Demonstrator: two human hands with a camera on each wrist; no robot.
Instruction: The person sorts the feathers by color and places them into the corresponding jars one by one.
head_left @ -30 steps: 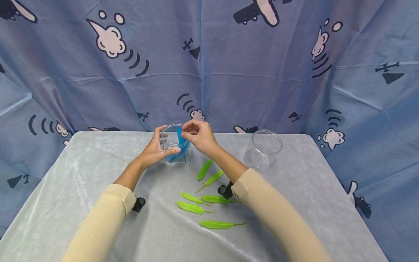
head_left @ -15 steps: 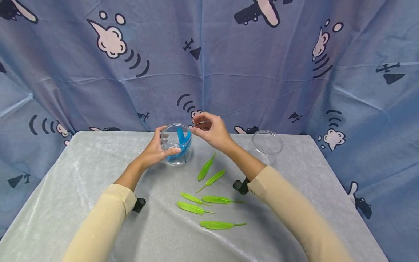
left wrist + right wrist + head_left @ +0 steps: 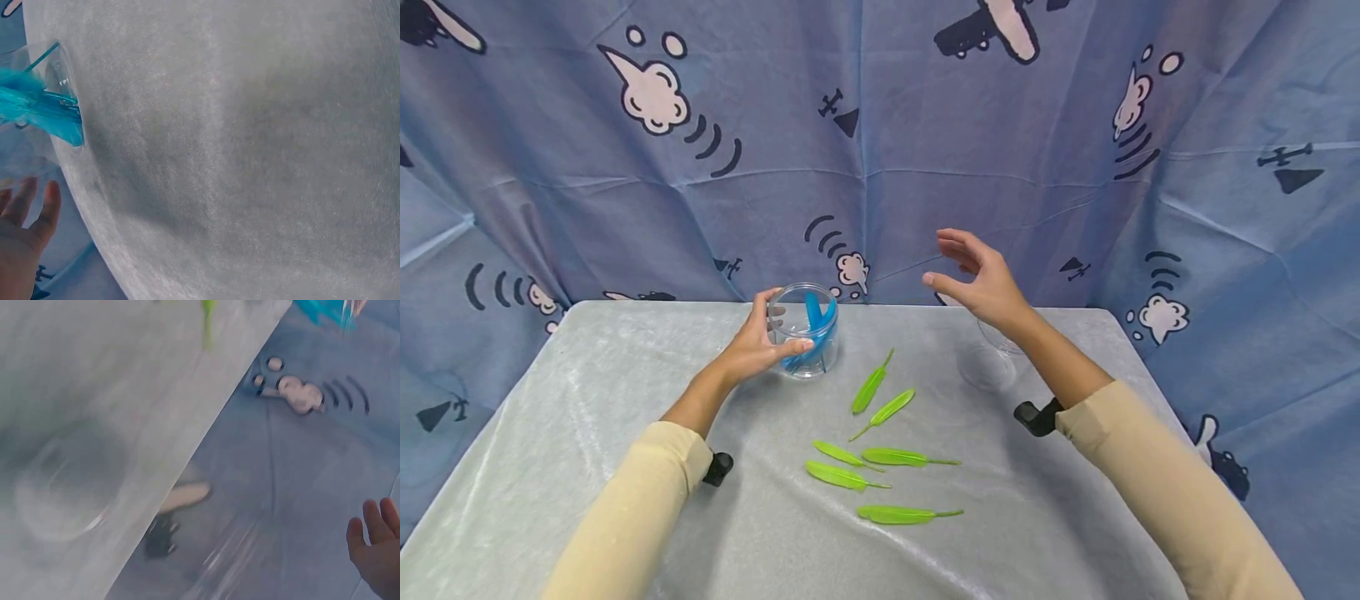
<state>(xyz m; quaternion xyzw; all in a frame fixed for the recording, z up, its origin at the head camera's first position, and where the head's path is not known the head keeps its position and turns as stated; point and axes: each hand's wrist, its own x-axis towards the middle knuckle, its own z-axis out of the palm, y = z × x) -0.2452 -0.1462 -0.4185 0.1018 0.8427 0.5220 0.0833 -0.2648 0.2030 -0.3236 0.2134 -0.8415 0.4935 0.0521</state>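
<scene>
My left hand [image 3: 752, 343] grips a clear plastic jar [image 3: 831, 354] at the table's far edge, thumb across its near side and fingers around the left. Inside lean several blue feathers [image 3: 817, 323], bunched together in the left wrist view, where their quills reach the jar's bottom. My right hand [image 3: 983, 285] is raised in the air with fingers parted and nothing between them. Below it stands a second clear jar [image 3: 988, 368], partly hidden by that hand and forearm. Several green feathers [image 3: 898, 515] lie loose on the table between the arms.
A grey cloth covers the table [image 3: 625, 367]. Directly behind its far edge hangs a blue patterned curtain [image 3: 760, 150]. Black wrist cameras [image 3: 1037, 418] sit at both cuffs.
My right hand has let go of a blue feather in the left jar and moved right, over toward the second jar, its fingers spreading. The left hand stays put.
</scene>
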